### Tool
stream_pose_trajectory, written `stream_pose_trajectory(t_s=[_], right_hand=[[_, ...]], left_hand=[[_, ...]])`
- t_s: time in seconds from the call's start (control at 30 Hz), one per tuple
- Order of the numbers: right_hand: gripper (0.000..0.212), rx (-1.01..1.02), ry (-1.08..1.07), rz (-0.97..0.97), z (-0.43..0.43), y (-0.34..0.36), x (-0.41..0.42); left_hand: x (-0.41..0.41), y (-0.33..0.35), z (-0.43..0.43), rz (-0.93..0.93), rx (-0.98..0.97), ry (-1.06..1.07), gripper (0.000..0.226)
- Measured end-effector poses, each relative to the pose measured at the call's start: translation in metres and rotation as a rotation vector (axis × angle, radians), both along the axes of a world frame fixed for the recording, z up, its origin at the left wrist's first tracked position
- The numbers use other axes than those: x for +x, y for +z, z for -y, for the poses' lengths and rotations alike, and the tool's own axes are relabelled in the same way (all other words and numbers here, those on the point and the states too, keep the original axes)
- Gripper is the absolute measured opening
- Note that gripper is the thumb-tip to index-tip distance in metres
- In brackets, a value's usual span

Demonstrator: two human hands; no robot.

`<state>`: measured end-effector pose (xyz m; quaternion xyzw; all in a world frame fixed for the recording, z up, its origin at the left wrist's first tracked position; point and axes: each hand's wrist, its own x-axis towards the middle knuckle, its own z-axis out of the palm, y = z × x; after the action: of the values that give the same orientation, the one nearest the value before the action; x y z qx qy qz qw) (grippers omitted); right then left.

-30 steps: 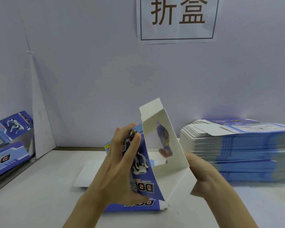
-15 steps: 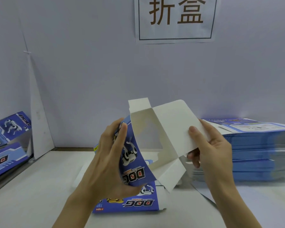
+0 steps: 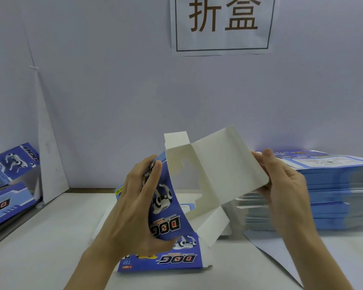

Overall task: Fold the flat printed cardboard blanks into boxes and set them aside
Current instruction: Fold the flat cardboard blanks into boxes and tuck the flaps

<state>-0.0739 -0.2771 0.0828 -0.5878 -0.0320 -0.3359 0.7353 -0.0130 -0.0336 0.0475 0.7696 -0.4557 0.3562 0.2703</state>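
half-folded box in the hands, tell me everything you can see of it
The half-folded box is thin cardboard, printed blue outside with a white robot dog and the word DOG, plain white inside. It is held up over the table, partly opened, white inside facing the camera, a small flap standing at its top, another hanging below. The left hand grips the blue panel; the right hand pinches the wide white panel's edge.

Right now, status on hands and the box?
Left hand grips box blank by blue panel. Right hand pinches white flap. Half opened, held up. Nothing blocking.
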Motion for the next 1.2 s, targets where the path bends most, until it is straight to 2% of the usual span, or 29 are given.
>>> stream_pose_trajectory(t_s=[0.1, 0.17, 0.33, 0.6, 0.7, 0.87, 0.97, 1.0, 1.03, 1.1, 1.17, 1.2], right_hand=[[0.020, 0.225, 0.239, -0.081, 0.006, 0.005, 0.000], [0.023, 0.301, 0.322, -0.136, 0.005, 0.003, 0.003], [0.023, 0.018, 0.378, -0.173, -0.002, 0.000, 0.004], [0.021, 0.117, 0.275, -0.182, 0.001, 0.001, 0.003], [0.022, 0.042, 0.232, -0.157, 0.001, -0.001, 0.002], [0.027, -0.082, 0.170, -0.130, 0.000, -0.003, 0.004], [0.027, 0.115, 0.289, -0.121, 0.001, -0.004, 0.011], [0.034, 0.107, 0.311, -0.132, 0.001, -0.004, 0.012], [0.044, 0.023, 0.322, -0.162, 0.001, -0.005, 0.013], [0.060, -0.309, 0.362, -0.281, 0.000, -0.011, 0.011], [0.078, -0.630, 0.447, -0.438, -0.007, -0.018, 0.008], [0.090, -0.716, 0.486, -0.502, -0.012, -0.023, 0.008]], left_hand=[[0.003, -0.003, 0.002, 0.071, 0.003, 0.017, 0.121], [0.001, -0.004, 0.007, 0.079, -0.005, 0.010, 0.113], [-0.003, -0.002, 0.005, 0.085, 0.006, 0.047, 0.108], [-0.003, -0.002, 0.006, 0.065, 0.004, 0.023, 0.108], [-0.002, -0.004, 0.004, 0.089, 0.005, 0.021, 0.110], [0.003, -0.012, 0.005, -0.052, -0.075, -0.003, 0.122], [0.007, -0.019, 0.013, -0.207, -0.223, 0.033, 0.125], [0.007, -0.018, 0.014, -0.283, -0.314, 0.039, 0.126], [0.008, -0.017, 0.015, -0.366, -0.418, 0.040, 0.127], [0.008, -0.014, 0.018, -0.547, -0.643, 0.034, 0.128], [0.011, -0.013, 0.021, -0.695, -0.840, 0.034, 0.118], [0.012, -0.012, 0.022, -0.766, -0.902, 0.045, 0.115]])
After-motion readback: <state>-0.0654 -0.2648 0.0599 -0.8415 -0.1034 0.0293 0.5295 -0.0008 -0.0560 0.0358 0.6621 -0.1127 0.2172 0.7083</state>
